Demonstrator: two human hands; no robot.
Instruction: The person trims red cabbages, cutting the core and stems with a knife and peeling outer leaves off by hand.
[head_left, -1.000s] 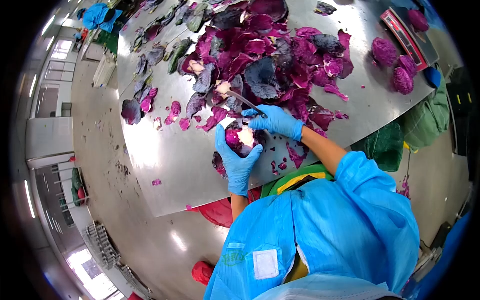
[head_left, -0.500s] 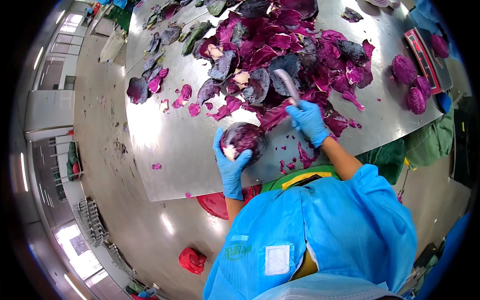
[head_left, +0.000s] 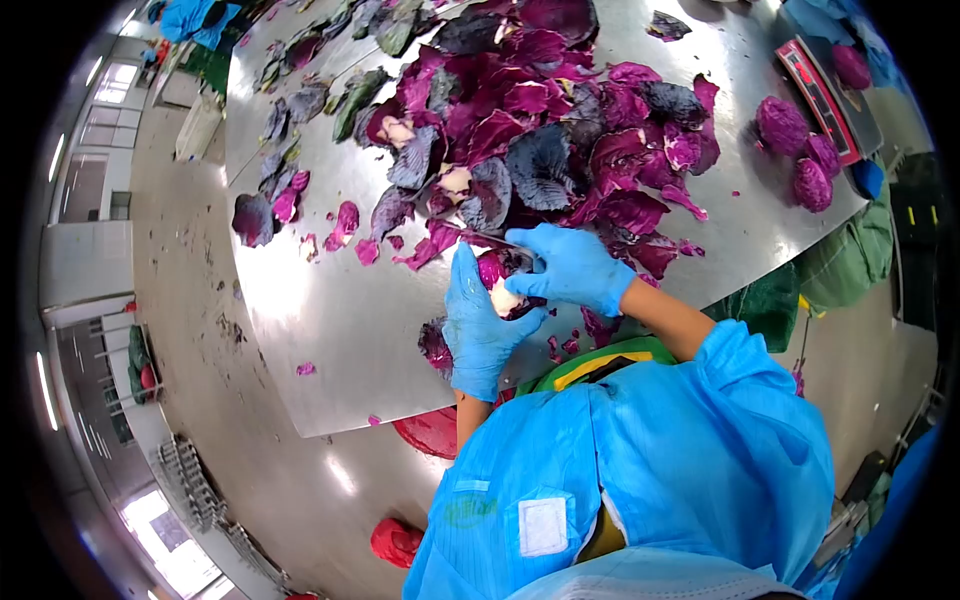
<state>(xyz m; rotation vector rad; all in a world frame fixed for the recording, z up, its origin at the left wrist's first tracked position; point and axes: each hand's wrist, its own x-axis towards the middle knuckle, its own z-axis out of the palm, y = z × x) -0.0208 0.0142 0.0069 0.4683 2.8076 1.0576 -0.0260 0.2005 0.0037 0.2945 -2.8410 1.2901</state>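
A red cabbage (head_left: pixel 492 268) with a pale cut stem end is at the near edge of the steel table (head_left: pixel 350 395). My left hand (head_left: pixel 478 325), in a blue glove, grips it from the left and below. My right hand (head_left: pixel 575 268), also gloved, is closed on a knife (head_left: pixel 484 237); its thin blade shows edge-on above the cabbage, and the handle is hidden in my fingers. My right fingers reach over the cabbage's right side. A dark purple leaf (head_left: pixel 434 346) is just left of my left hand.
A heap of loose purple leaves (head_left: pixel 610 150) lies beyond my hands, with smaller scraps about it. Several cabbages (head_left: pixel 779 125) are at the right beside a red-edged device (head_left: pixel 820 100). A green bag (head_left: pixel 850 265) hangs by the right table edge. A red bundle (head_left: pixel 397 541) lies on the floor.
My right hand has brought the knife down and left from the leaf heap to the cabbage. The cabbage has turned in my left hand, its pale stem end now facing right.
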